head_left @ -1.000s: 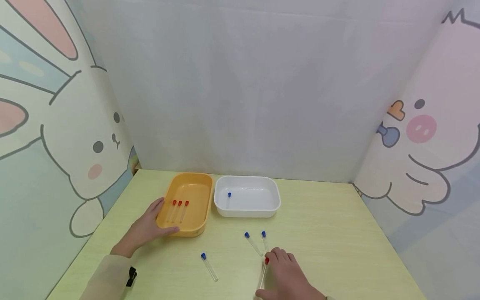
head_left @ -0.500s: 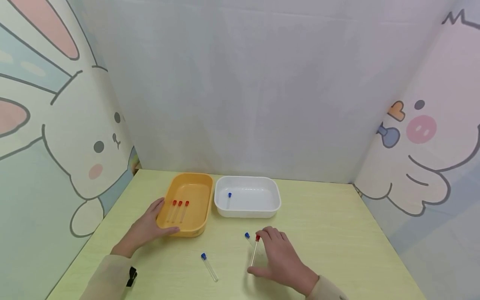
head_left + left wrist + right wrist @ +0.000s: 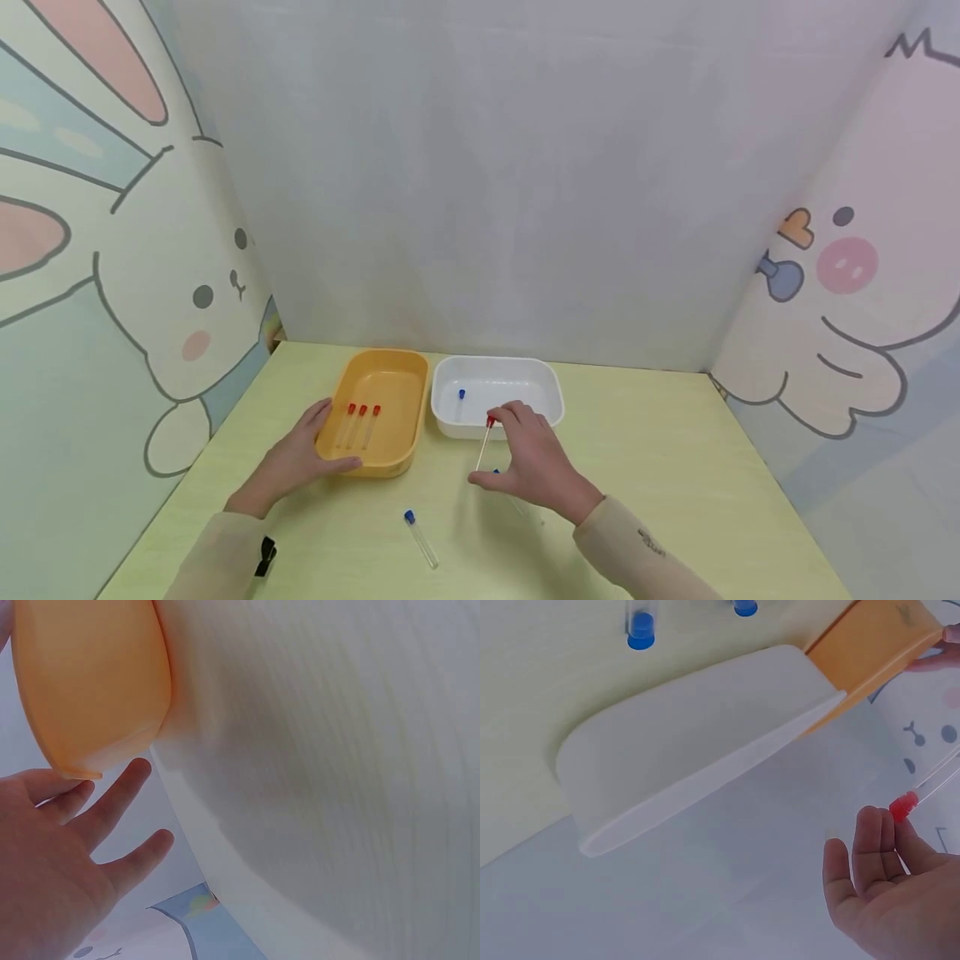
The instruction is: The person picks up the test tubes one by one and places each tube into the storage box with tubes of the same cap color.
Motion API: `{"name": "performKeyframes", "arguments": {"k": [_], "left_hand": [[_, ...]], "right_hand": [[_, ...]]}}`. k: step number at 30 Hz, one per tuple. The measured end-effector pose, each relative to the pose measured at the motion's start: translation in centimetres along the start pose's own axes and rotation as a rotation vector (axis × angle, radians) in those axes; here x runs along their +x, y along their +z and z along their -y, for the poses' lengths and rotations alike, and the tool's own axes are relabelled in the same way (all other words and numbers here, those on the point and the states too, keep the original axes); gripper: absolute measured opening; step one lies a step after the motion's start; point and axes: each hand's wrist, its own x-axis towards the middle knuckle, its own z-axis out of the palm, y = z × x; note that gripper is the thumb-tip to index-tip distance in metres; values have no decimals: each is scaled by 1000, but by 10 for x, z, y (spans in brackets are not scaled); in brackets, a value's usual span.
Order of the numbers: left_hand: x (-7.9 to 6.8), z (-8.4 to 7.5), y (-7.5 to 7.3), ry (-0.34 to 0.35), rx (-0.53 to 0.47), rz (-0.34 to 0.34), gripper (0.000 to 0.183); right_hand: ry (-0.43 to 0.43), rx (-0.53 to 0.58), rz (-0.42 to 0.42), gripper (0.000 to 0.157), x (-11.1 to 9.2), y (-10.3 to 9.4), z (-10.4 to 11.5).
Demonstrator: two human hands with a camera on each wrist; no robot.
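My right hand holds a clear test tube with a red cap lengthwise, fingers at the cap and thumb at the other end. It is raised over the table, just in front of the white tray. In the right wrist view the red cap shows at the fingertips. My left hand rests on the near left corner of the orange tray, thumb along the front rim. The left wrist view shows its fingers spread and fairly straight beside the tray. Inside lie three red-capped tubes.
One blue-capped tube lies in the white tray. Another blue-capped tube lies on the table in front. Beneath the right hand, a blue cap shows partly covered. A grey-white curtain hangs behind the table.
The right hand has lifted the red-capped test tube off the table and carried it forward and left towards the trays. The left hand stays at the orange tray.
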Motion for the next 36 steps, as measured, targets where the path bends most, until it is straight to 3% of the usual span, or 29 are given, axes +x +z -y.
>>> {"name": "performKeyframes", "arguments": {"k": [13,24,36], "left_hand": [[2,7,2,-18,-11,9,126],[1,9,6,-12,-7,-9,127],[-2,3,5,-1,-30,-31,124]], "right_hand": [[30,51,74,84,46,13,14],[-23,35,126,84,83,39,29],[-21,52,212,85,105,70,34]]}}
